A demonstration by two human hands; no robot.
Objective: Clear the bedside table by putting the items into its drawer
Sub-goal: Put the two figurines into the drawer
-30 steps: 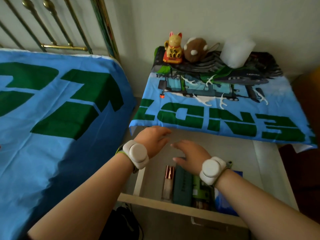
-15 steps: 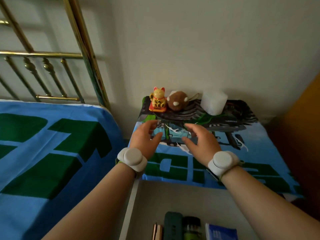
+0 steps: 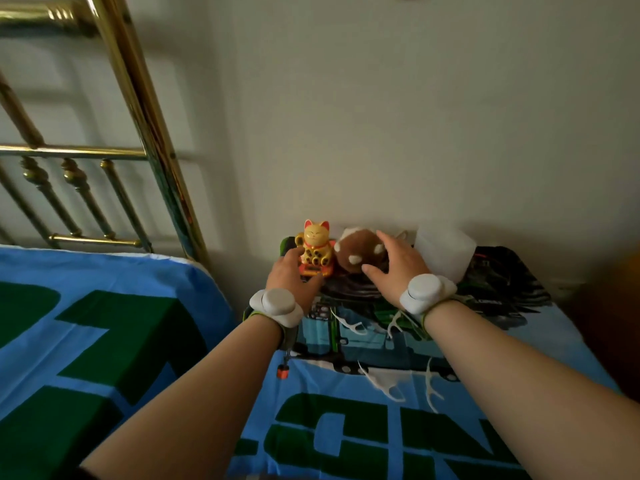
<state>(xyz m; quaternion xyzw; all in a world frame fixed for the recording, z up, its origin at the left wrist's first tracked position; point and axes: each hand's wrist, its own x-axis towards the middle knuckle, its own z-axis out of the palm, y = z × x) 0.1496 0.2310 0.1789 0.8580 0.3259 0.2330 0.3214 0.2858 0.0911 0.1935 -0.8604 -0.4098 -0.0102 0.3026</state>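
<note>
A golden lucky cat figurine (image 3: 313, 247) on a red base stands at the back left of the bedside table (image 3: 381, 427), which is covered by a blue and green printed cloth. My left hand (image 3: 291, 278) grips it, fingers at its left side and thumb in front of the base. Right beside it lies a brown plush ball (image 3: 356, 249) with white spots. My right hand (image 3: 398, 268) curls round its right side, with the thumb against its lower front. The drawer is out of view.
A frosted white container (image 3: 445, 251) stands at the back of the table, just right of my right hand. A bed with a blue and green cover (image 3: 86, 341) and a brass headboard (image 3: 145, 109) lies close on the left. The wall runs right behind the items.
Both hands rose from the open drawer, crossed the table top and reached the back. They now hold the cat and the plush ball. The view tilted up and the drawer left the frame.
</note>
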